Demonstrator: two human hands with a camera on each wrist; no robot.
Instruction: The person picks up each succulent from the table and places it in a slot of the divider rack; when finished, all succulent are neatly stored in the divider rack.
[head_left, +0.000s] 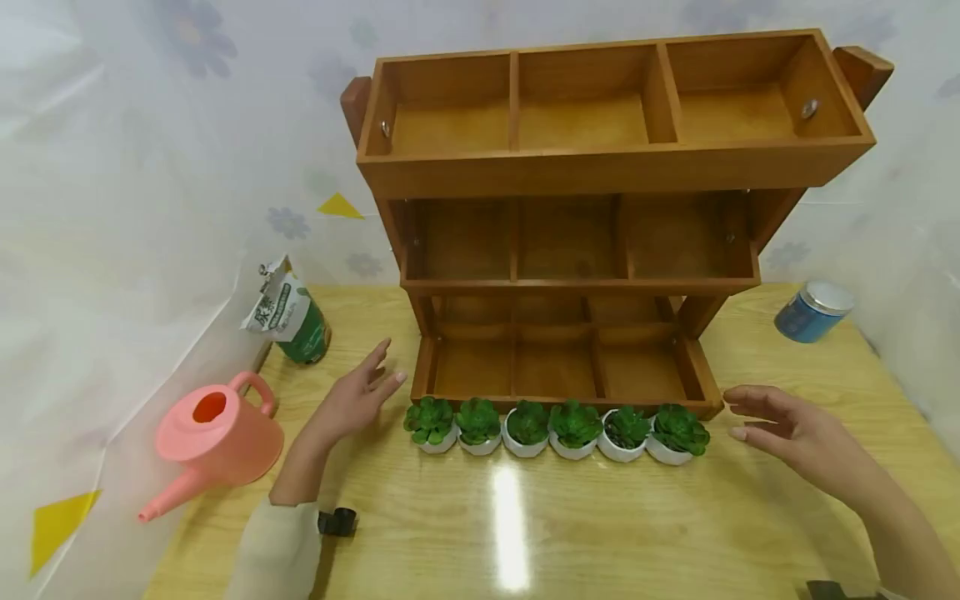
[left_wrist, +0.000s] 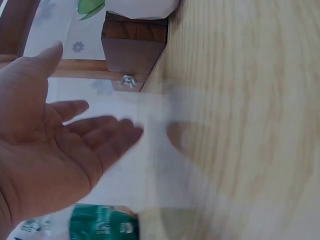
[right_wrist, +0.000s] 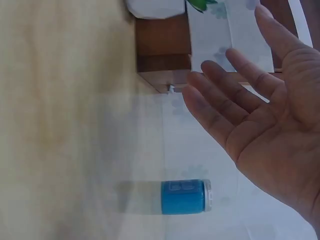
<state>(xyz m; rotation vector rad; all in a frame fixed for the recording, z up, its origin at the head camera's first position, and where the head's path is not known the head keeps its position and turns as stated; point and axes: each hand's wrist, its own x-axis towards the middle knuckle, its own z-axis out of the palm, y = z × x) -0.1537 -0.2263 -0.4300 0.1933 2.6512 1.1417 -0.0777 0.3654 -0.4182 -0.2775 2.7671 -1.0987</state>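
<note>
Sheeting [head_left: 187,158] printed with pale flowers rises behind and beside the table [head_left: 637,533], which has a light wood grain. On the table stands a brown wooden rack [head_left: 615,172] of three stepped tiers, each divided into compartments. At the left, a pink watering can [head_left: 232,446] rests with its spout toward the near left. The left hand [head_left: 360,400] hovers just beside the rack's lower left side, its grip loose, thumb and fingers apart. The right hand [head_left: 787,429] is near the lower right front corner, its grip likewise apart, fingers slightly bent; whether a fingertip touches the wood cannot be told. A green and white bag [head_left: 288,312], clipped at the top, leans between the watering can and the rack. A blue jar [head_left: 810,315] with a silvery lid stands well to the right. Six small potted plants [head_left: 573,429], green in white pots, line up on the table along the bottom tier's front edge.
</note>
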